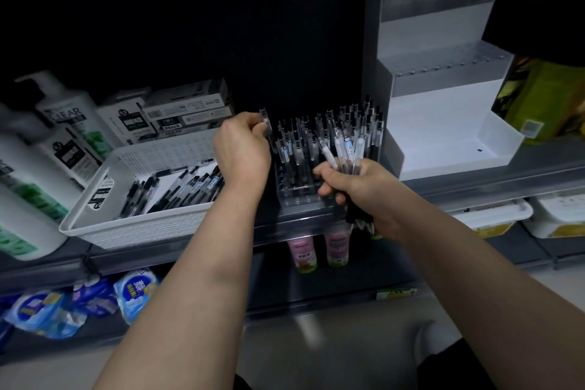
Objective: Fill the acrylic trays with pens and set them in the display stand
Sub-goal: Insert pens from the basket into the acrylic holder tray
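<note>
A clear acrylic tray (296, 198) stands on the shelf between my hands, with several pens (335, 128) upright in its holes. My left hand (242, 149) pinches a single pen (265, 123) just left of the tray's back rows. My right hand (357, 190) grips a bundle of pens (346, 152) at the tray's right front corner, their tips fanning upward. The white stepped display stand (443, 123) sits to the right on the same shelf, its tiers bare.
A white perforated basket (139, 225) at the left holds several loose pens. Pen boxes (186, 111) stand behind it and shampoo bottles (63, 123) at the far left. Pink bottles (319, 248) and blue packs (85, 301) fill the shelf below.
</note>
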